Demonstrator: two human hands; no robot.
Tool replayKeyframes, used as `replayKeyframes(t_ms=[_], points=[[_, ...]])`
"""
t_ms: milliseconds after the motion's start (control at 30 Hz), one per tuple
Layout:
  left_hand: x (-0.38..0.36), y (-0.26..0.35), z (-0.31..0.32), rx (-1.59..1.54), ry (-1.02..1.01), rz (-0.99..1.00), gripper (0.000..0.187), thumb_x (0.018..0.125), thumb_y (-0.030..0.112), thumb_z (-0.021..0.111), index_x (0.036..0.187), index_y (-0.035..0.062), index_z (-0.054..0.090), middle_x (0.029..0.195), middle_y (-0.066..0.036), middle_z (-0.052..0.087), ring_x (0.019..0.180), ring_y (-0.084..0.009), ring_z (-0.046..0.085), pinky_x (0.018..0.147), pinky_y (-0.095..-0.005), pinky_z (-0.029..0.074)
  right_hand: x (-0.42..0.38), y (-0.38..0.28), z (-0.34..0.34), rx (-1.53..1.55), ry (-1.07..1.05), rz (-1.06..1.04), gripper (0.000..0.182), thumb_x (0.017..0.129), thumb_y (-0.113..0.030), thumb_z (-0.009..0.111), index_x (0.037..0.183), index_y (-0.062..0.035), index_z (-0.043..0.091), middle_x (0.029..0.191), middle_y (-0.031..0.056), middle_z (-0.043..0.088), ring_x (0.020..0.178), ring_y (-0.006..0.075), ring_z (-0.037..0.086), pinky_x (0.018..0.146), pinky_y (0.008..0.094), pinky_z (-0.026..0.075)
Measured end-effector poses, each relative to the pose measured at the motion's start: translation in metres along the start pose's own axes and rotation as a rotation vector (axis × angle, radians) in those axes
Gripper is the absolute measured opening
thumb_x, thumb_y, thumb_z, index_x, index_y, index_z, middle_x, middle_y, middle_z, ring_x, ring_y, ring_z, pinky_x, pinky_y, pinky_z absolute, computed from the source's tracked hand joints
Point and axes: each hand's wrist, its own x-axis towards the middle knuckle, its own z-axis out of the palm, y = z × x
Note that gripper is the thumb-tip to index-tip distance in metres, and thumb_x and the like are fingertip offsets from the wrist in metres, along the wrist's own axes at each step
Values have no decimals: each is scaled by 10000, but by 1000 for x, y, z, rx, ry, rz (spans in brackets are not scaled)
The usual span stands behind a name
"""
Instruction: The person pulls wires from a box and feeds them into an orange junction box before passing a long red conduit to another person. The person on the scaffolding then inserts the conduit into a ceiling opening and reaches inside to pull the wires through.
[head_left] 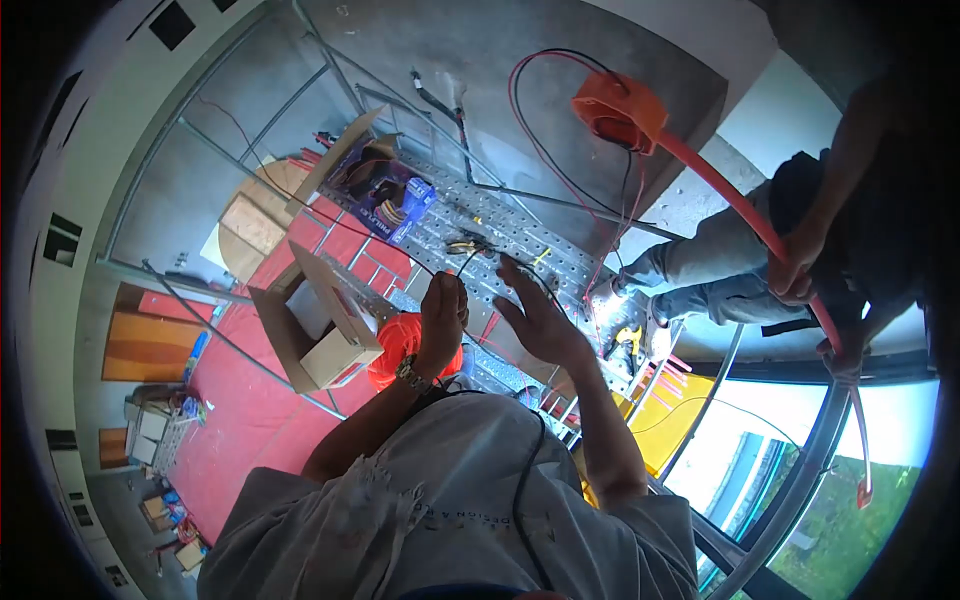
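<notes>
**Closing left hand (443, 312) on dark wire (470, 260), spreading right hand (538, 315) alongside**

Reading the clock from midway between both hands, with 12 at the top of the view. At 9, close in: clasping the dark wire, fingers curled tight, with a watch (412, 375) on the wrist. Rising from that grip toward 12 in a short arc: the dark wire, then running down toward the right hand. At 3, close in: holding the right hand open, fingers apart and thumb stretched away; cannot tell of any contact with the wire.

Lying beyond, toward 12: a perforated metal platform (505, 220). Between 10 and 11: an open box with blue print (410, 205). Near 9: an open cardboard box (325, 350), and at 8, just beside the left wrist, a bright orange-red item (398, 345), partly hidden. Out at 1: an orange housing (635, 100) trailing red and black wires. From there toward 3: an orange tube (725, 192), gripped by another person's hands (797, 265). Between 3 and 4: a yellow tool (627, 338), too small to name.
</notes>
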Motion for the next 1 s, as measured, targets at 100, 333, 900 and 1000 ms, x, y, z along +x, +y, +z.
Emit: replayKeyframes(t_ms=[100, 333, 900, 1000], points=[[-2, 1, 13, 120, -58, 21, 393, 1141, 415, 432, 879, 124, 460, 658, 67, 360, 540, -34, 326, 483, -250, 277, 30, -7, 21, 43, 322, -166, 518, 1122, -341, 491, 1527, -21, 456, 1349, 243, 643, 1258, 376, 637, 1045, 435, 511], [12, 17, 47, 144, -188, 84, 387, 1140, 403, 426, 1056, 43, 542, 765, -15, 548, 617, -103, 513, 589, -285, 428, 51, -61, -10, 966, 480, 37, 446, 1147, -335, 425, 1393, 15, 551, 788, 56, 602, 697, 128, 586, 633, 300, 456], [186, 135, 126, 61, -417, 292, 422, 1101, 298, 553, 1439, 46, 541, 1252, -116, 683, 474, -1, 291, 410, -204, 250, -10, -68, -75, 61, 514, -68, 281, 1102, -179, 463, 1283, -40, 628, 621, 69, 478, 535, 175, 476, 554, 352, 399], [199, 144, 141, 17, -548, 290, 451, 1104, 325, 548, 1455, 42, 527, 1325, -136, 668, 466, -2, 274, 410, -204, 243, 1, -61, -83, 141, 539, -88, 288, 1108, -166, 452, 1295, -38, 629, 653, 58, 477, 584, 144, 477, 581, 333, 409]])
